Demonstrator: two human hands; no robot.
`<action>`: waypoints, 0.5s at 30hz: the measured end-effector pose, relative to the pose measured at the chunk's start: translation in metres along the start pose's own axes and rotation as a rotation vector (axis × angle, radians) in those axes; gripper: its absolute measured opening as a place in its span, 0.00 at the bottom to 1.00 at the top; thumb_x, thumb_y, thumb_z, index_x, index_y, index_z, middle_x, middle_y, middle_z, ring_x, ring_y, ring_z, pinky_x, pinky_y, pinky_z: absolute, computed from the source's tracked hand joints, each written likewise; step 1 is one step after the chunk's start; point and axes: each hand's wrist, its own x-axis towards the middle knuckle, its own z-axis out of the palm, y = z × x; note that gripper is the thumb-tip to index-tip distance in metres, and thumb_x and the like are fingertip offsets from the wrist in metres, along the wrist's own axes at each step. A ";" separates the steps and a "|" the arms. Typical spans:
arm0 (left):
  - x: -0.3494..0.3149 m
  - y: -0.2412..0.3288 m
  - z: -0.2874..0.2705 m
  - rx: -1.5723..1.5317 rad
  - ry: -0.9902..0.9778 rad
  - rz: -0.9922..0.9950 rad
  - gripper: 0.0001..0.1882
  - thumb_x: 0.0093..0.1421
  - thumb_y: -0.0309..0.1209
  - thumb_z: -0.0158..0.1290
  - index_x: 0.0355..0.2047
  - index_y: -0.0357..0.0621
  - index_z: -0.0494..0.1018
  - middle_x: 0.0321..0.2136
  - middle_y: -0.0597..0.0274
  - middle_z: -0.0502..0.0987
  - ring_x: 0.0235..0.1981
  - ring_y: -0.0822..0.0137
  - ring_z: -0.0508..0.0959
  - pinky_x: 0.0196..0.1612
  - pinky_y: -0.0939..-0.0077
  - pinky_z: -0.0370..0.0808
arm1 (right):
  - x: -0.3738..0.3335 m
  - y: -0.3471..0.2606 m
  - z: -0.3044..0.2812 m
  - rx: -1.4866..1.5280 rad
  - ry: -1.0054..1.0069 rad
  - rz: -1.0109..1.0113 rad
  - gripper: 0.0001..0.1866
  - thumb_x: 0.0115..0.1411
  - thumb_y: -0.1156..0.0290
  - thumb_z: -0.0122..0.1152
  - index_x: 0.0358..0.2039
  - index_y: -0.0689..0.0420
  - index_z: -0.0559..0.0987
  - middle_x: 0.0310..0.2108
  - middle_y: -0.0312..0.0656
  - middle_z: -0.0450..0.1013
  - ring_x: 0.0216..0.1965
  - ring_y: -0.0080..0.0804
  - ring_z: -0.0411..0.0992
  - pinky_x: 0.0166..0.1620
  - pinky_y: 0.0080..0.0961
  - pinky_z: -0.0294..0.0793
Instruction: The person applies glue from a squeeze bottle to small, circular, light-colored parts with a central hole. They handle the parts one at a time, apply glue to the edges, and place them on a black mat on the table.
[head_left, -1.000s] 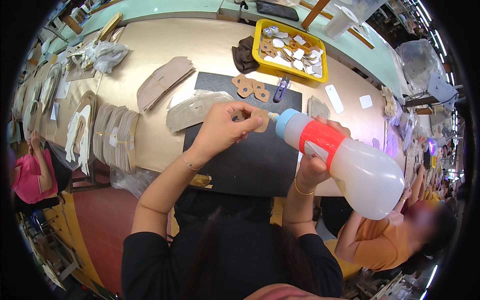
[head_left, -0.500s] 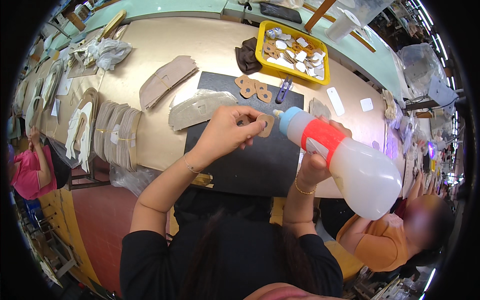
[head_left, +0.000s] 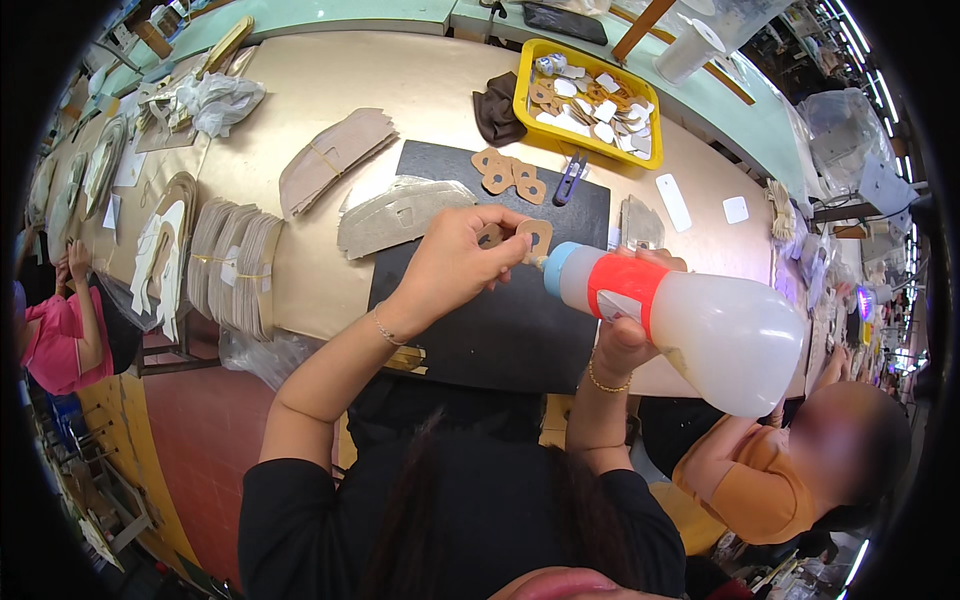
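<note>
A small tan cut-out piece with a hole [head_left: 538, 236] is pinched in my left hand [head_left: 465, 255], held above the black mat [head_left: 460, 335]. Part of another such piece shows behind the fingers. My right hand [head_left: 628, 340] is wrapped round a translucent squeeze bottle [head_left: 735, 330] with a red band and a light-blue cap. The bottle lies nearly level, its nozzle pointing left against or very near the lower edge of the piece. Several matching tan pieces [head_left: 508, 174] lie on the far part of the mat, beside purple thread snips [head_left: 570, 180].
A yellow tray [head_left: 655, 125] of tan and white pieces stands at the back, by a dark cloth [head_left: 497, 112]. Curved beige panels [head_left: 405, 215] overlap the mat's left edge. Banded stacks [head_left: 235, 268] line the left. A person in orange [head_left: 755, 485] sits close at right.
The bottle has tipped flatter and its nozzle has come down and left to the tan piece. My left hand has turned the piece slightly, so its hole now shows.
</note>
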 end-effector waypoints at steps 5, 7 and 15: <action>0.000 -0.004 0.000 -0.039 -0.019 -0.015 0.13 0.57 0.31 0.55 0.37 0.33 0.74 0.20 0.66 0.74 0.17 0.79 0.72 0.17 0.86 0.67 | -0.003 -0.003 0.000 0.046 0.001 0.070 0.43 0.45 0.36 0.61 0.42 0.67 0.68 0.37 0.45 0.67 0.36 0.33 0.70 0.38 0.27 0.77; 0.002 -0.007 -0.003 -0.031 -0.036 -0.047 0.13 0.57 0.31 0.55 0.38 0.34 0.74 0.20 0.65 0.74 0.16 0.79 0.71 0.17 0.86 0.67 | -0.003 -0.005 -0.004 0.102 -0.004 0.090 0.43 0.45 0.35 0.60 0.41 0.68 0.69 0.36 0.45 0.67 0.36 0.32 0.69 0.36 0.26 0.76; 0.064 -0.029 -0.021 0.336 -0.035 -0.113 0.11 0.56 0.33 0.56 0.32 0.35 0.74 0.14 0.65 0.73 0.11 0.79 0.69 0.13 0.84 0.65 | -0.006 -0.008 -0.012 0.117 0.094 0.166 0.44 0.45 0.32 0.59 0.40 0.67 0.69 0.35 0.44 0.66 0.34 0.32 0.70 0.35 0.24 0.76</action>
